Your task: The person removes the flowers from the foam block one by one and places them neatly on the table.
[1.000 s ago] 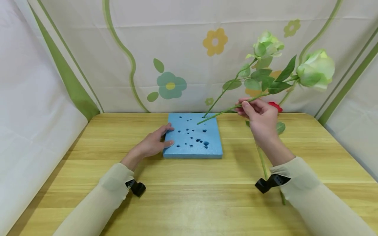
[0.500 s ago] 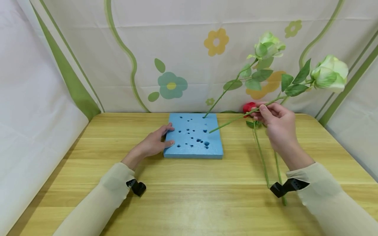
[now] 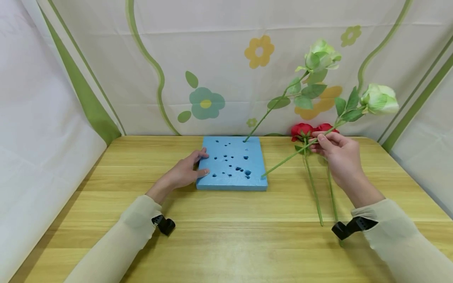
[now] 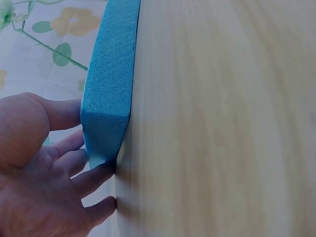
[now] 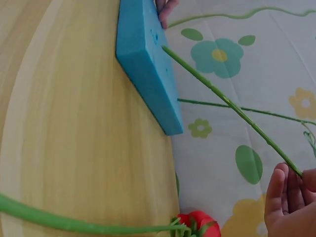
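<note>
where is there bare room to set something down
Bare table: in front of the blue block between the sleeves, and left of the left sleeve. Crowded: right of the block, with red roses and a held green rose.

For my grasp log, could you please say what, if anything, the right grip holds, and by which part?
The right grip holds a pale green rose by its stem, below the leaves.

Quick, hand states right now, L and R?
Left hand: open, thumb and fingers touching the left edge of the blue block.
Right hand: closed, holding the lower pale green rose by its stem.
</note>
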`<action>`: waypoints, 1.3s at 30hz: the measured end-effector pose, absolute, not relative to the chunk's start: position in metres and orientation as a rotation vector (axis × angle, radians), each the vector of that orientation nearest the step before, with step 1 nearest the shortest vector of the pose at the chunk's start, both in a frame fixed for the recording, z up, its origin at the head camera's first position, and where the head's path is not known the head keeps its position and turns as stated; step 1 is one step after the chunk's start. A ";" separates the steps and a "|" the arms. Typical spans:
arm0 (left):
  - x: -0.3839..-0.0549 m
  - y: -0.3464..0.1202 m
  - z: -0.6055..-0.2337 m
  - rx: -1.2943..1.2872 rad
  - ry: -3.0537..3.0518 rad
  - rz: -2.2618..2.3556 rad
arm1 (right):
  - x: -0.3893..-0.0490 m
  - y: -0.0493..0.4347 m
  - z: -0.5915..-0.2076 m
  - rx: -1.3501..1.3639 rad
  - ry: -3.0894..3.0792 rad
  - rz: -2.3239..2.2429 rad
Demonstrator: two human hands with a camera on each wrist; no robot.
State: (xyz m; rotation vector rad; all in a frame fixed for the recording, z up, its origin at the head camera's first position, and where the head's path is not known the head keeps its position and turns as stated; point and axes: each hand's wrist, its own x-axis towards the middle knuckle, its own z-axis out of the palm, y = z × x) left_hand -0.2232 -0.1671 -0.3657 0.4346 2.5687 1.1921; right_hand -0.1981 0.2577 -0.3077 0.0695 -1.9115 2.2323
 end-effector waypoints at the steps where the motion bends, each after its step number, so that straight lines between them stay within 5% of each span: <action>1: -0.223 -0.167 -0.366 0.432 2.568 1.194 | -0.198 0.260 -0.309 0.057 -1.935 2.232; 39: -0.225 -0.168 -0.367 0.479 2.582 1.125 | -0.224 0.266 -0.349 0.100 -2.852 1.829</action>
